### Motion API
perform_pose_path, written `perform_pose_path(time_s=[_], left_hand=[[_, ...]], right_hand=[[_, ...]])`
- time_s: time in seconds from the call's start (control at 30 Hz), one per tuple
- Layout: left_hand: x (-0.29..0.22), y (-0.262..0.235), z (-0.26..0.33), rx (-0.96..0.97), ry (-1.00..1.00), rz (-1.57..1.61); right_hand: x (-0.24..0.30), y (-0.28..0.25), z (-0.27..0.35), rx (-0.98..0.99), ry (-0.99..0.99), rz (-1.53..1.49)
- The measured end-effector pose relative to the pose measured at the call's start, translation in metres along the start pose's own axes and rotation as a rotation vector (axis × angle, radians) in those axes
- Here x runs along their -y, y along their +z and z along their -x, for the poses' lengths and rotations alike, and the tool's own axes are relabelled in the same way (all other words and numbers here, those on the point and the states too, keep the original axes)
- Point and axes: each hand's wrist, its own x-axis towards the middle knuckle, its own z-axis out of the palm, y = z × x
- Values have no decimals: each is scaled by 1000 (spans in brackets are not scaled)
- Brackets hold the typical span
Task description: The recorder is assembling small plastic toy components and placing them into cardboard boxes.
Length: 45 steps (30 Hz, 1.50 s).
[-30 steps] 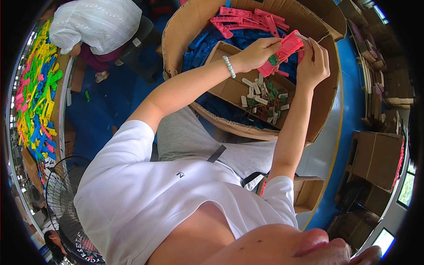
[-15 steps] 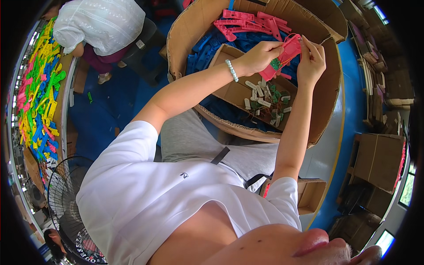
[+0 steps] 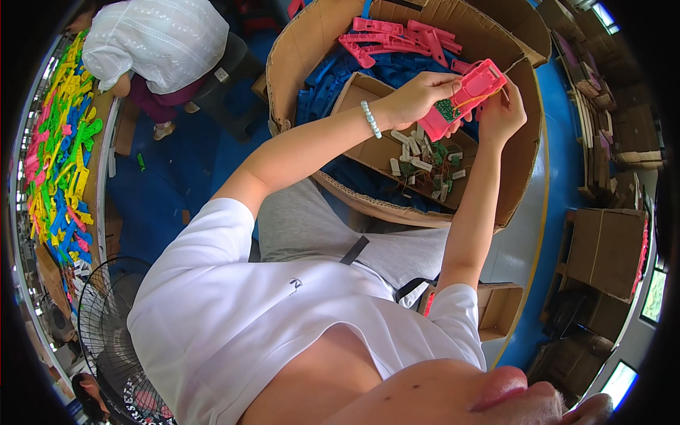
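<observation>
My left hand [image 3: 422, 100], below a pale beaded bracelet, is closed around the side of a pink plastic shell [image 3: 482, 78], tilted over the carton. A small green circuit board [image 3: 446, 109] sits inside the shell's lower part. From it an orange wire [image 3: 486, 96] runs across the shell to the right edge. There my right hand [image 3: 504, 119] pinches the wire, its fingertips partly hidden by the shell. Beneath both hands, an inner cardboard tray [image 3: 365, 146] holds several green boards with white parts [image 3: 421, 164] and thin wires.
A big rounded carton [image 3: 297, 53] surrounds the tray, with blue plastic parts [image 3: 322, 92] and pink shells [image 3: 379, 41] inside. To the left, a seated person [image 3: 159, 46] is beside a table heaped with colourful parts [image 3: 67, 156]. A black fan [image 3: 117, 333] stands at lower left; stacked boxes [image 3: 605, 248] line the right.
The pink shell has turned to show more of its open inside and shifted slightly right. My right hand has dropped from its top corner to the right edge, by the wire.
</observation>
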Motion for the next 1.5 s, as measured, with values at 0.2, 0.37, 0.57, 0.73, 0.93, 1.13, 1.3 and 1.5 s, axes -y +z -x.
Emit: perform_pose_path(time_s=[0.2, 0.37, 0.57, 0.73, 0.93, 1.13, 1.3, 1.5], left_hand=[[9, -15, -13, -114, 102, -231], [15, -40, -16, -229, 115, -417], [24, -37, -19, -265, 286, -808], [27, -43, -25, -285, 349, -751], [20, -70, -29, -378, 99, -21], [21, -74, -32, -523, 328, -285], [20, -69, -31, -462, 302, -211], [22, -76, -30, -471, 275, -143]], right_hand=[[-18, 19, 5, 70, 230, -349], [8, 17, 15, 289, 541, -866], [0, 30, 13, 145, 483, -704], [-14, 34, 6, 126, 512, -708], [6, 54, 20, 102, 519, -757], [5, 63, 32, 322, 205, -130], [-2, 61, 33, 317, 215, -113], [2, 55, 29, 406, 253, -187]])
